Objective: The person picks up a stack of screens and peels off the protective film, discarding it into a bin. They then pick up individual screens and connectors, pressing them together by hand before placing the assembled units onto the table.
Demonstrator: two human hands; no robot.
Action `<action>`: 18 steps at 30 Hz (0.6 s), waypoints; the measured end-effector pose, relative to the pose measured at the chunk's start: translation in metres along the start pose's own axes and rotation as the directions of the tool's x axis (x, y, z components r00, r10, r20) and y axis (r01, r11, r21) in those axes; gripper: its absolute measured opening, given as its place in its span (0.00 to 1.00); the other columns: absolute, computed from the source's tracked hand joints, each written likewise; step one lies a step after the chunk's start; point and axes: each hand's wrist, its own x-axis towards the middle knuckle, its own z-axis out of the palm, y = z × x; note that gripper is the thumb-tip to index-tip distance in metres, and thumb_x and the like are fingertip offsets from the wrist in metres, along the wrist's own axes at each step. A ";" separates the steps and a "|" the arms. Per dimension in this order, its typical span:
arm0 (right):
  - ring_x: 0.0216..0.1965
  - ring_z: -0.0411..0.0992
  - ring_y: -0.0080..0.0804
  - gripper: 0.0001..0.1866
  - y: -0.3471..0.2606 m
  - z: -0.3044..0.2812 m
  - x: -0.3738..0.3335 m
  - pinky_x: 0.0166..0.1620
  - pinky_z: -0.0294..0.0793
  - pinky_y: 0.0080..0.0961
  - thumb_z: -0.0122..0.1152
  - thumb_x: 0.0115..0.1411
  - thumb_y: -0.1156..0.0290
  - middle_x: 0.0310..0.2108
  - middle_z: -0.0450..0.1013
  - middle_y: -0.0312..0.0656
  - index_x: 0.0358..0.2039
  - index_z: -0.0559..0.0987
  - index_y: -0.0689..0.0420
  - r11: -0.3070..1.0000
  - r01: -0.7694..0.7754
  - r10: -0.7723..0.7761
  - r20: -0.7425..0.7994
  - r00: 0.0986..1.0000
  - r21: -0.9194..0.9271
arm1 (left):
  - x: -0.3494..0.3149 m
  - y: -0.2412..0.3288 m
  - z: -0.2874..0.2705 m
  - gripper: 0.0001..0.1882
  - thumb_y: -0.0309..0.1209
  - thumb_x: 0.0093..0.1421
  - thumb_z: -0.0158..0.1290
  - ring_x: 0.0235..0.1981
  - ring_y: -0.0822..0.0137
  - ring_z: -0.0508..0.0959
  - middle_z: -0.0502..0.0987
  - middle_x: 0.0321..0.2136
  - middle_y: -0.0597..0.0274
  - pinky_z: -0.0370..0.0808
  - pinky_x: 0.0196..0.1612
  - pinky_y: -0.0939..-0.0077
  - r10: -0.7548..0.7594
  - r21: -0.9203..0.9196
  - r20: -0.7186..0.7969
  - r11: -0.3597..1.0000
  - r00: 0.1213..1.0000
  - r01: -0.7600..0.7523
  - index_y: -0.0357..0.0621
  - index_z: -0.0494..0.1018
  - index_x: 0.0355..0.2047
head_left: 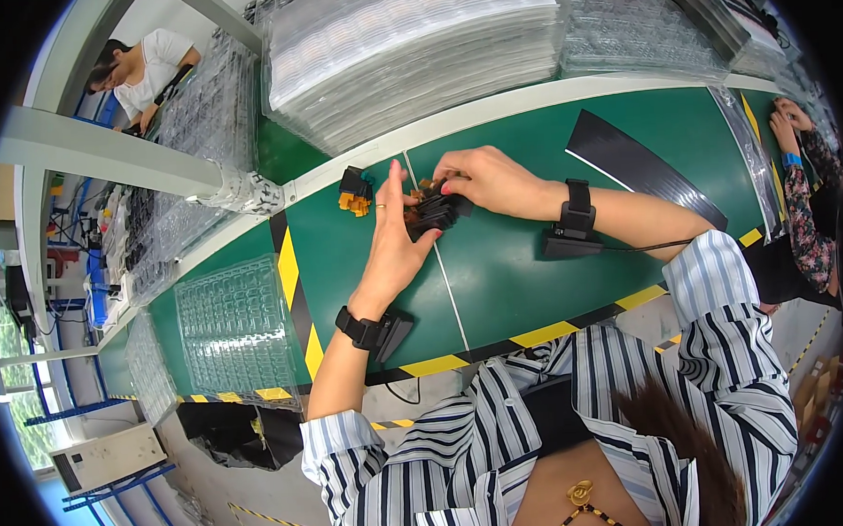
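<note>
Over the green table, my left hand (397, 241) cups a bunch of small black parts (433, 214), with its thumb along the near side and its fingers along the left. Orange pieces show among the black ones; their exact kind is too small to tell. From the right, my right hand (488, 180) grips the top of the same bunch, thumb and fingertips bent onto it. Just left of my left fingers lies a separate cluster of black and orange parts (354, 202) on the table. Both wrists wear black straps with a small box.
A dark curved sheet (638, 164) lies to the right on the green table (526, 277). Clear plastic trays (236, 323) sit at the left. A tall stack of trays (418, 66) stands behind. A co-worker's hands (789, 120) show at far right; another person (145, 73) sits far left.
</note>
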 end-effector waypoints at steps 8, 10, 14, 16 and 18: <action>0.30 0.71 0.45 0.12 -0.011 -0.003 -0.009 0.34 0.70 0.34 0.57 0.52 0.72 0.29 0.71 0.48 0.37 0.75 0.61 0.986 0.065 -0.058 0.051 0.997 -0.151 | -0.001 -0.002 -0.001 0.49 0.17 0.43 0.59 0.45 0.56 0.69 0.68 0.41 0.56 0.67 0.50 0.68 0.041 0.056 0.059 0.997 0.997 -0.044 0.47 0.45 0.62; 0.29 0.71 0.44 0.13 -0.011 -0.009 -0.016 0.34 0.70 0.34 0.59 0.51 0.71 0.31 0.70 0.47 0.38 0.75 0.61 0.932 0.018 -0.024 -0.014 1.000 -0.363 | -0.002 -0.003 -0.003 0.48 0.17 0.43 0.59 0.45 0.56 0.69 0.68 0.41 0.56 0.67 0.50 0.68 0.017 0.050 0.079 0.999 0.997 -0.021 0.47 0.46 0.62; 0.29 0.71 0.43 0.13 -0.008 -0.002 -0.032 0.33 0.70 0.35 0.61 0.49 0.71 0.31 0.69 0.45 0.36 0.76 0.59 0.894 0.060 -0.045 0.045 0.998 -0.445 | -0.003 -0.002 -0.005 0.48 0.17 0.43 0.59 0.44 0.57 0.69 0.68 0.41 0.56 0.67 0.50 0.68 0.036 0.060 0.092 0.997 0.995 -0.042 0.47 0.46 0.62; 0.30 0.71 0.43 0.12 -0.005 -0.002 -0.034 0.33 0.70 0.35 0.61 0.49 0.71 0.31 0.69 0.45 0.36 0.76 0.59 0.895 0.041 -0.013 0.065 0.998 -0.445 | -0.004 -0.001 -0.006 0.48 0.17 0.43 0.59 0.44 0.57 0.69 0.68 0.40 0.56 0.67 0.50 0.68 0.051 0.068 0.093 0.996 0.994 -0.057 0.47 0.46 0.62; 0.32 0.71 0.42 0.12 -0.008 -0.002 -0.033 0.34 0.70 0.35 0.61 0.49 0.72 0.31 0.71 0.45 0.36 0.76 0.58 0.896 0.003 0.048 0.104 0.993 -0.445 | -0.004 -0.001 -0.006 0.48 0.17 0.43 0.59 0.43 0.57 0.69 0.68 0.40 0.56 0.67 0.49 0.68 0.054 0.063 0.107 0.996 0.993 -0.061 0.47 0.46 0.62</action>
